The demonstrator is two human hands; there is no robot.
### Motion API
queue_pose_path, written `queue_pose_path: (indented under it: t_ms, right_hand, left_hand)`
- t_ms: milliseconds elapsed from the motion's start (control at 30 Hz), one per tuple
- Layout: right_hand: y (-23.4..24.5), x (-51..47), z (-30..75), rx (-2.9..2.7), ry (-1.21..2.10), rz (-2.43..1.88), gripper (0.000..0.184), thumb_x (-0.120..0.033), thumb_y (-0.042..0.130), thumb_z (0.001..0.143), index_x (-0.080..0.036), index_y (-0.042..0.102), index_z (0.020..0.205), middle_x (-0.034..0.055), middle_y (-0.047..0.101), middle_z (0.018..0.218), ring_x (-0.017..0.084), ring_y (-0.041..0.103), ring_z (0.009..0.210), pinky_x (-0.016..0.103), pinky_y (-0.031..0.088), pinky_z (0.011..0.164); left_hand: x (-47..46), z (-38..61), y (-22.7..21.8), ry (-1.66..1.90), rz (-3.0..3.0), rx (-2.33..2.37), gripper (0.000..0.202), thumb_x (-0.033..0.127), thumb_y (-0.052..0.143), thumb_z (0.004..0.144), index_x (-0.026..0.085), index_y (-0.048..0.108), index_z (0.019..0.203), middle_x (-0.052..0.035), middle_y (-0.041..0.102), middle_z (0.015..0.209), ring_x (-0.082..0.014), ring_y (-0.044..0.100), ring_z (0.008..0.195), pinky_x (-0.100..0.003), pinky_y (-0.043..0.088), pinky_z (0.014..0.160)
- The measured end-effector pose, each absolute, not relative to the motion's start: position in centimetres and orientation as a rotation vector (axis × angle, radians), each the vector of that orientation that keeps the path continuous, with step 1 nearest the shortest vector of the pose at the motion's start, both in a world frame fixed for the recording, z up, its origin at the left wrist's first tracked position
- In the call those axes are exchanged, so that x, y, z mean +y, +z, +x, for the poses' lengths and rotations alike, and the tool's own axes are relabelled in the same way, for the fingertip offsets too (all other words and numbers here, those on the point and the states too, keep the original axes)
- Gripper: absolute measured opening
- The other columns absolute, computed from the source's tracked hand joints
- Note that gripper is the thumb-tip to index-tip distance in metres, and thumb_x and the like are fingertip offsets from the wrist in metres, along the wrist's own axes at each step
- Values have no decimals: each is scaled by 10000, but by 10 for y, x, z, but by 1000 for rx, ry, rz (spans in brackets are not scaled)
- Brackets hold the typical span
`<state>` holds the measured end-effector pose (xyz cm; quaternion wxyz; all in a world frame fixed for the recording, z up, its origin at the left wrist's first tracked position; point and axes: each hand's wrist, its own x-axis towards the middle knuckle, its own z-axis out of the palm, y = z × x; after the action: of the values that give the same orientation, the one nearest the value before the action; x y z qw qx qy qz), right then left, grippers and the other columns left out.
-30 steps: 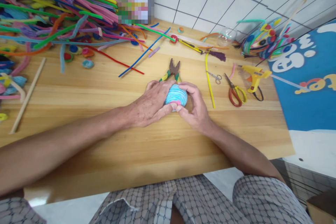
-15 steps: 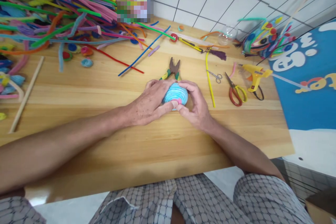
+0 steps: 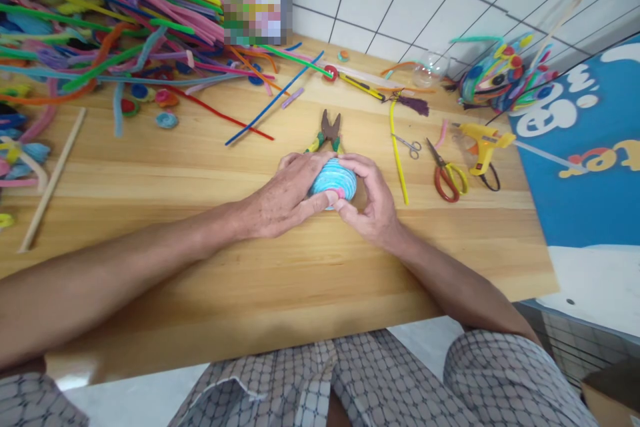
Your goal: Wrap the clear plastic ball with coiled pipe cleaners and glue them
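Note:
A small dome wound from light blue pipe cleaner [image 3: 334,177], with a pink bit at its near edge, rests on the wooden table [image 3: 210,280]. My left hand [image 3: 285,197] cups its left side, thumb pressed at the pink bit. From the other side my right hand [image 3: 370,200] wraps round it, thumb meeting the left thumb. Both hands are closed on the dome. Pliers with green and yellow handles [image 3: 327,131] lie just behind it.
A big heap of coloured pipe cleaners [image 3: 100,20] fills the back left. To the right lie a yellow pipe cleaner [image 3: 397,147], small scissors [image 3: 410,145], red-handled scissors [image 3: 447,173], a yellow glue gun [image 3: 483,143] and a colourful pipe-cleaner figure [image 3: 500,77]. A wooden stick [image 3: 50,180] lies left.
Almost nothing: both hands stay closed on the blue dome, which has turned slightly under the thumbs. The view has shifted a little.

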<state>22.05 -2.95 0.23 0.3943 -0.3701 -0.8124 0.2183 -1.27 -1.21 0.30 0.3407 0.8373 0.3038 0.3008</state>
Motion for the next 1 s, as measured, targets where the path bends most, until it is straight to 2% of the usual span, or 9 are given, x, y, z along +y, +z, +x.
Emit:
queue_pose_path:
  t_ms: [200, 367, 633, 800, 1000]
  right_hand:
    - [2, -30, 219, -2048, 508, -892, 535, -348, 728, 955, -299, 555, 1460, 141, 645, 1445, 355, 623, 1371, 634, 541, 1152]
    - [0, -31, 219, -2059, 478, -924, 528, -380, 714, 965, -298, 541, 1458, 145, 648, 1444, 355, 626, 1366, 643, 551, 1139]
    - [2, -30, 220, -2044, 556, -931, 530, -390, 716, 972, -284, 548, 1463, 145, 633, 1470, 351, 605, 1395, 624, 510, 1185]
    - [7, -24, 225, -2102, 642, -914, 549, -439, 722, 970, -291, 550, 1470, 140, 633, 1496, 350, 592, 1421, 621, 488, 1212]
    - [7, -25, 224, -2099, 630, -954, 542, -428, 714, 964, -289, 542, 1459, 137, 635, 1489, 351, 590, 1409, 638, 487, 1208]
  left_hand:
    - [-13, -13, 0, 785, 2200, 799, 649, 578, 424, 1119, 124, 426, 1582, -221, 562, 1573, -355, 529, 1449, -571, 389, 1230]
    - [-13, -12, 2, 777, 2177, 791, 648, 615, 404, 1110, 177, 429, 1586, -197, 566, 1571, -361, 535, 1434, -592, 401, 1223]
    - [-11, -12, 4, 752, 2159, 801, 654, 629, 401, 1102, 163, 461, 1557, -206, 552, 1583, -368, 524, 1444, -590, 393, 1232]
    - [-11, -11, 8, 759, 2150, 821, 633, 616, 418, 1097, 154, 496, 1523, -200, 601, 1522, -371, 555, 1418, -595, 403, 1218]
    - [-11, -11, 8, 762, 2150, 826, 648, 611, 433, 1088, 161, 472, 1552, -199, 609, 1515, -367, 565, 1410, -599, 388, 1230]
